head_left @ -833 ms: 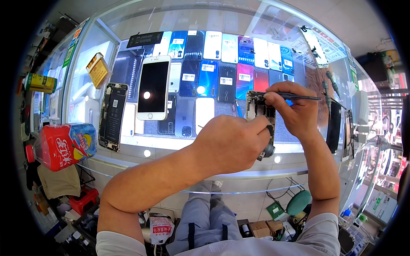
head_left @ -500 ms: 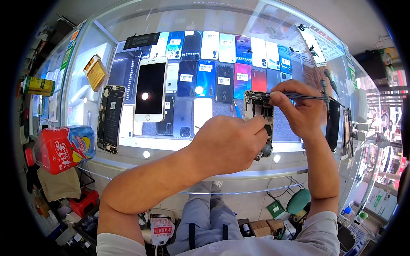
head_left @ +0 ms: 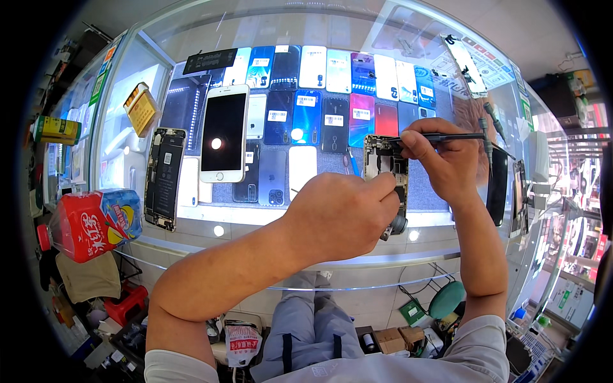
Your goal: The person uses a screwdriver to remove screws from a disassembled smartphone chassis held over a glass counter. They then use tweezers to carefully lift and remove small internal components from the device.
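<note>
Opened pale-and-black rectangular phone body (head_left: 385, 159) suits light touches: right hand (head_left: 446, 158) pinches slender black tool (head_left: 465, 136); left hand (head_left: 343, 216) curls, its hold hidden.

The view comes from a fisheye camera worn on the person's head, the left of a side-by-side pair, facing steeply down and forward over the glass counter (head_left: 421, 258); it sits near enough that the forearms (head_left: 233, 271) rise from the lower edge, the left hand (head_left: 345, 216) and right hand (head_left: 442, 156) fall near mid-frame, and straight edges bow toward the dark rim
</note>
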Demonstrator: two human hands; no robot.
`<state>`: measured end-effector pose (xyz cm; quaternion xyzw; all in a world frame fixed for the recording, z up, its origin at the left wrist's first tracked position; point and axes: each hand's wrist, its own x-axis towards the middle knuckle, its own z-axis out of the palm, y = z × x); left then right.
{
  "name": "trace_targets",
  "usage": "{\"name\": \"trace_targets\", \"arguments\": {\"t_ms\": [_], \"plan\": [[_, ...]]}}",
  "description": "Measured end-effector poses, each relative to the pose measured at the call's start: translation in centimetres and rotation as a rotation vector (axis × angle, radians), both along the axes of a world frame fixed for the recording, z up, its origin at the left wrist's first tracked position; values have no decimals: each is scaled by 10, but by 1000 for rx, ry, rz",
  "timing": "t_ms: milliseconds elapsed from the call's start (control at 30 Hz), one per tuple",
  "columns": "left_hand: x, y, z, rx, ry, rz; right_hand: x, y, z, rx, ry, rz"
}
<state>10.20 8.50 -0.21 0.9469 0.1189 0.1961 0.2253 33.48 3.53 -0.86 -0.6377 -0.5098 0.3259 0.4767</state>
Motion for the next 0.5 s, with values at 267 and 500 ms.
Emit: {"name": "trace_targets", "arguments": {"t_ms": [267,500], "plan": [[-1,1,0,-4,-2,-4,5,3,-2,32,137,-12],[3,-2,-5,-20,-24,19,28,27,6,96,78,-238]]}}
